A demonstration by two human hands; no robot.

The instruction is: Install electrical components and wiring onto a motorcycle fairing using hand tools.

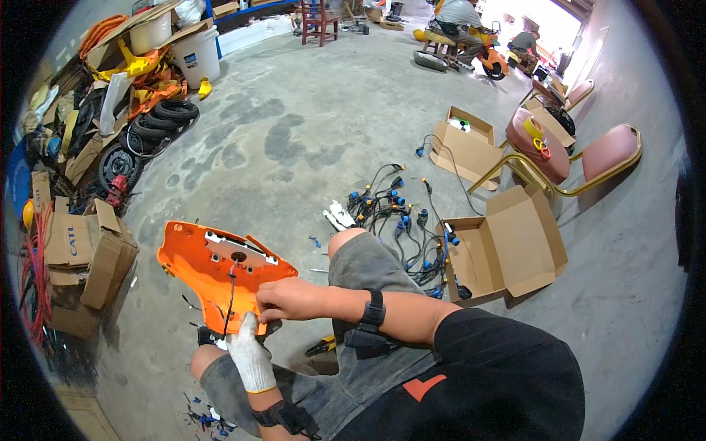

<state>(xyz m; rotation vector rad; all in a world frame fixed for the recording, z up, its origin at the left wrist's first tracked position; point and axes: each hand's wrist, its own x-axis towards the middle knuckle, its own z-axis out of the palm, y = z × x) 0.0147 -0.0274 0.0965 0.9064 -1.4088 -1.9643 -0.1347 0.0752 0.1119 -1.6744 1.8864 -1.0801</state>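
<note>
An orange moulded plastic panel (209, 272), like a scooter body part, is tilted above my knees with its hollow inner side up. A pale strip with a dark round fitting (237, 257) lies along its far part, and a black cable (231, 294) runs from there toward me. My left hand (252, 356), in a white knit glove, grips the panel's near end, thumb on top. Bare and closed, my right hand (282, 299) reaches across to the panel's near right edge, beside the gloved thumb. What its fingertips pinch is hidden.
Black cables with blue connectors (397, 213) lie ahead on the floor, next to an open cardboard box (478, 257). Yellow-handled pliers (321, 345) are between my legs. Tyres (154, 125) and cartons line the left. Pink chairs (610, 158) stand right. Two people sit far back.
</note>
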